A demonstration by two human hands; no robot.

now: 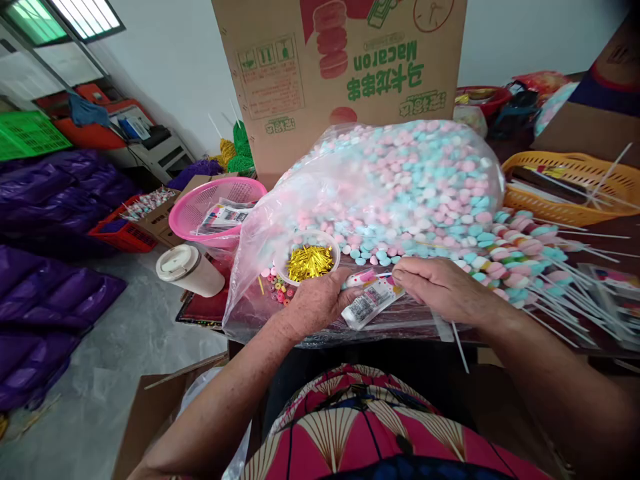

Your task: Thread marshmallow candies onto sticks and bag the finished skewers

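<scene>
Dark wood shows on the table (607, 230) only at the right of the frame, since most of it lies under a big clear bag of pink, blue and white sweets (400, 180) in the middle. Behind the bag stands a cardboard box (280, 80) with its print upside down, set against a pale wall. An orange basket (565, 190) sits at upper right, and a heap of sweets threaded on white sticks (523, 263) lies below it. A pink basket (213, 200) and a lidded paper cup (187, 270) stand left of the bag. Purple sacks (50, 293) and a red crate (123, 233) rest on the grey floor (115, 360) at far left. A small clear bowl of gold twist ties (310, 261) sits just above the left hand (315, 303). A printed wrapper (373, 301) lies at lower centre between the two hands, touching both. The left hand is curled, its thumb pressing the wrapper's left end where a pink sweet (361, 279) pokes out. The right hand (445, 290) has its fingertips pinched together on the wrapper's right end, possibly nipping a thin stick there too, though the fingers hide that spot.
</scene>
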